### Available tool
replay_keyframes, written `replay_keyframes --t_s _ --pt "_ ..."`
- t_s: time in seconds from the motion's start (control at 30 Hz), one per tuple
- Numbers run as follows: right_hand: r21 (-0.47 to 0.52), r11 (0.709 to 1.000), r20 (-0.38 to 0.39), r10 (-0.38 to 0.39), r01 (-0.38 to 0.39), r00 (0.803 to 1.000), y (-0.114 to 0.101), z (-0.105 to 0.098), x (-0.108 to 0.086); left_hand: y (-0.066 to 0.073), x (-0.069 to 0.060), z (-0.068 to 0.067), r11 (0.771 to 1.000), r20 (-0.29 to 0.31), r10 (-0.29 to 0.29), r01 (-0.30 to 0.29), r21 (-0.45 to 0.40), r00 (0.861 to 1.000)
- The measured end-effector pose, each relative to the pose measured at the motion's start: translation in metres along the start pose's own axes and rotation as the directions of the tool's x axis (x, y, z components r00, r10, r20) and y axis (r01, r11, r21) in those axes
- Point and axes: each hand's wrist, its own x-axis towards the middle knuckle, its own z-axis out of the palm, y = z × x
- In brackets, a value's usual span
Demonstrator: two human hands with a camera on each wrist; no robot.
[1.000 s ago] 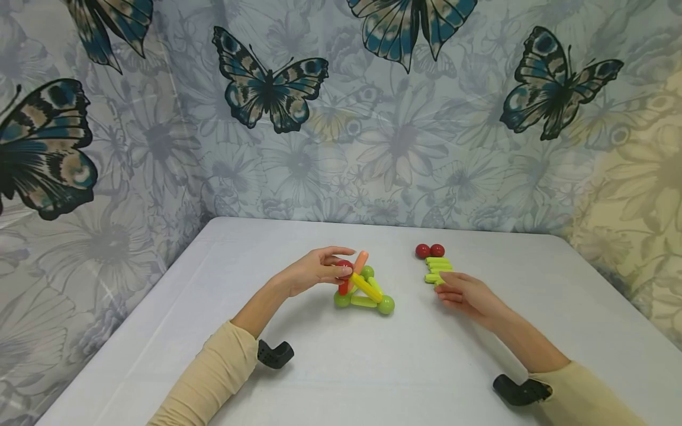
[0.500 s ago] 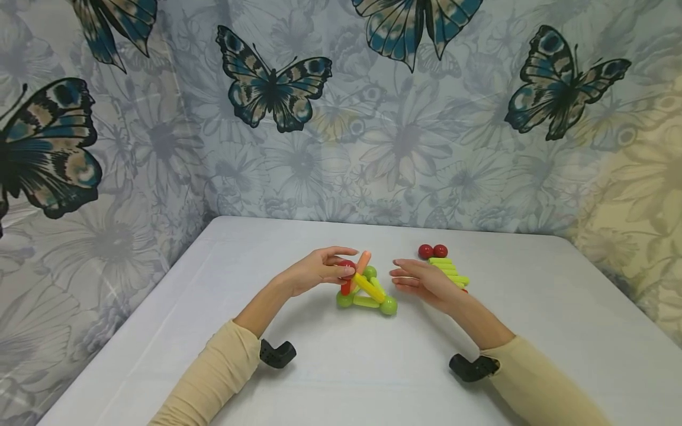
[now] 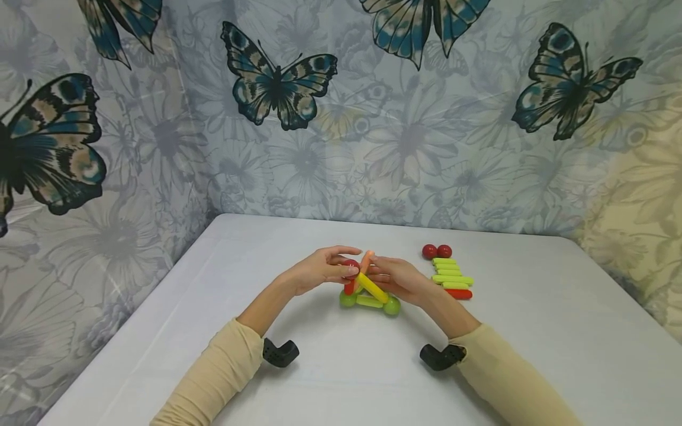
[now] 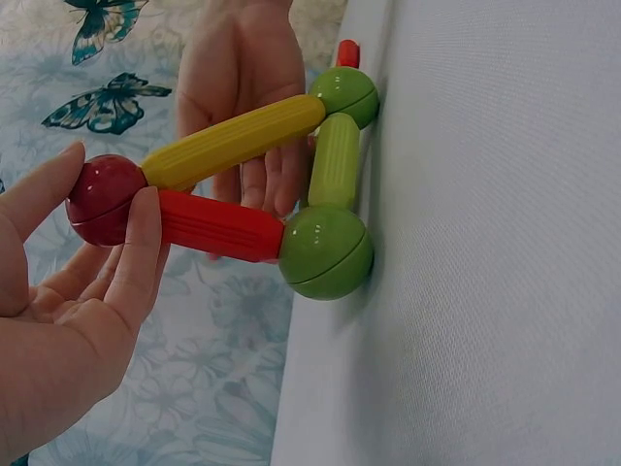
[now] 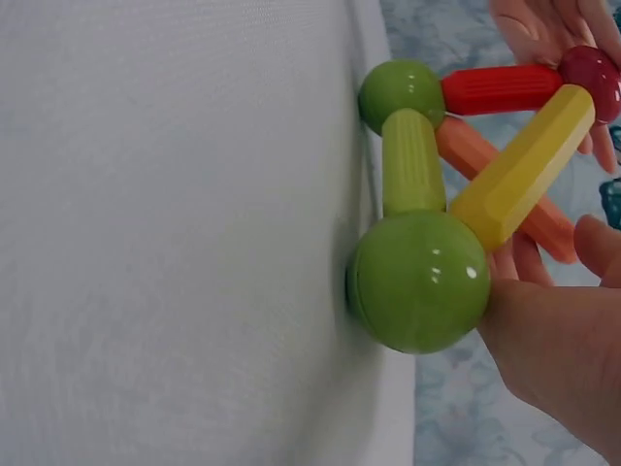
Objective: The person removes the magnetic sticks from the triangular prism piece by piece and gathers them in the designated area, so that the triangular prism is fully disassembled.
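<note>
A magnetic construction frame of green balls (image 3: pixel 391 306) and coloured rods stands on the white table. My left hand (image 3: pixel 317 272) pinches the red ball (image 4: pixel 101 199) at its top between thumb and fingers. From that ball a yellow rod (image 4: pixel 233 141) and a red rod (image 4: pixel 218 225) slope down to green balls. A light-green rod (image 5: pixel 412 160) joins two green balls at the base. The orange rod (image 5: pixel 466 148) slants up from a green ball, its upper end free. My right hand (image 3: pixel 402 278) is around that end, fingers mostly straight; whether they touch it is unclear.
To the right lie several light-green rods (image 3: pixel 446 267) in a row, with a red rod (image 3: pixel 459 294) at the near end. Two red balls (image 3: pixel 436 252) sit behind them. A patterned wall hanging (image 3: pixel 314 171) stands along the table's back edge.
My right hand has left the row of light-green rods and moved left to the frame, near the orange rod. My left hand keeps holding the red ball.
</note>
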Motion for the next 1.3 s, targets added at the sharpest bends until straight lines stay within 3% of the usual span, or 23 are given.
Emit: replay_keyframes --t_s 0.2,0.7,0.93,1.3 --pt "-0.043 0.999 0.023 -0.001 0.002 1.000 0.002 0.004 0.003 0.001 -0.001 0.000 1.000 0.009 0.005 -0.005 -0.002 1.000" --pt "0.027 0.999 -0.011 -0.021 0.021 1.000 0.007 0.007 0.006 0.002 -0.002 0.001 1.000 0.005 0.008 -0.008 0.009 1.000" --pt "0.071 0.997 -0.073 -0.035 0.040 0.997 0.005 0.007 0.003 0.004 -0.003 0.002 1.000 -0.002 -0.002 0.002 0.004 1.000" --pt "-0.044 0.993 -0.184 -0.113 0.107 0.976 0.004 -0.004 -0.005 0.002 -0.001 0.002 1.000 -0.013 -0.009 0.010 0.009 1.000"
